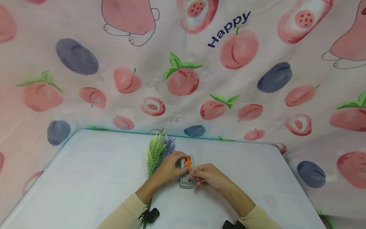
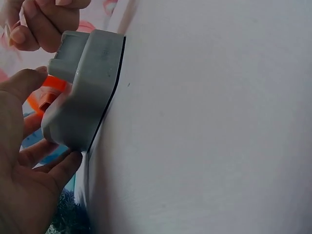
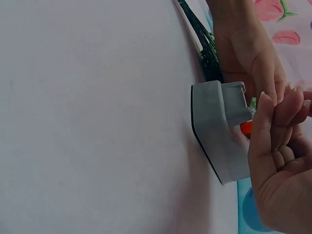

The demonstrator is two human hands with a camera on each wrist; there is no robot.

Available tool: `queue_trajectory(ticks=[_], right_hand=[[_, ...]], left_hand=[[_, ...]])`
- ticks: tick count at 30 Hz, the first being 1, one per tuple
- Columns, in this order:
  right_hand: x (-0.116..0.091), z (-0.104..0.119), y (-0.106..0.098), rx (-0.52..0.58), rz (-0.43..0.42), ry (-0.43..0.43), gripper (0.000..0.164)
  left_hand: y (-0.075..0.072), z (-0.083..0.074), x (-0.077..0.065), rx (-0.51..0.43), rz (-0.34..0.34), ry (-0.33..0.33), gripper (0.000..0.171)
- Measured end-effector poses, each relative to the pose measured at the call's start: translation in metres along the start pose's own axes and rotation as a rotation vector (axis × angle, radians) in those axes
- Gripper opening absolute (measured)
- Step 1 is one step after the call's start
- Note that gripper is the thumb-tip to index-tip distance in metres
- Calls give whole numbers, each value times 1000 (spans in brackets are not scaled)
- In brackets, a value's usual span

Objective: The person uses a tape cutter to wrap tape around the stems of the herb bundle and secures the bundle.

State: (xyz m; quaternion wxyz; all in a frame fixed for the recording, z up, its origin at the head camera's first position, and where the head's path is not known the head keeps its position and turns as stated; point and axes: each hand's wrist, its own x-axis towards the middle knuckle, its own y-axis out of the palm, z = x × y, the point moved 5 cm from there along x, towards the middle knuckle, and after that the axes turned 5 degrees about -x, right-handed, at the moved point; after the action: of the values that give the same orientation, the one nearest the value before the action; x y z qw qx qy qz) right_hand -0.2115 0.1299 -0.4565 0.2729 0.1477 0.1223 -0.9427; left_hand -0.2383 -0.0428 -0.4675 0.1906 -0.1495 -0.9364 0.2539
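- One grey tape dispenser (image 1: pixel 186 183) was gripped at its sides by the left hand (image 1: pixel 171 167), its curled fingers and thumb parted by the body's width; it stood on one white table (image 1: pixel 85 181).
- One orange core (image 1: pixel 187 161) was seated in the dispenser, between that thumb and fingers.
- The right hand (image 1: pixel 212 178) was held just right of that grip, thumb and forefinger brought together; whether anything was pinched could not be told.
- One bunch of artificial lavender (image 1: pixel 155 151) was laid left of the grip, its stems crossed by the left forearm.
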Motion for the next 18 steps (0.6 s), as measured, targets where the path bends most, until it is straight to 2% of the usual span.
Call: queue_trajectory(ticks=[5, 9, 14, 18], right_hand=[[-2, -2, 3, -4, -9, 23, 36], [-5, -4, 3, -19, -18, 19, 34], [-9, -2, 1, -25, -31, -5, 30], [-10, -2, 0, -18, -29, -8, 30]], left_hand=[[1, -2, -3, 51, 39, 25, 55], [0, -2, -2, 67, 25, 52, 54], [-1, -1, -2, 61, 20, 28, 53], [0, -2, -3, 75, 46, -1, 58]])
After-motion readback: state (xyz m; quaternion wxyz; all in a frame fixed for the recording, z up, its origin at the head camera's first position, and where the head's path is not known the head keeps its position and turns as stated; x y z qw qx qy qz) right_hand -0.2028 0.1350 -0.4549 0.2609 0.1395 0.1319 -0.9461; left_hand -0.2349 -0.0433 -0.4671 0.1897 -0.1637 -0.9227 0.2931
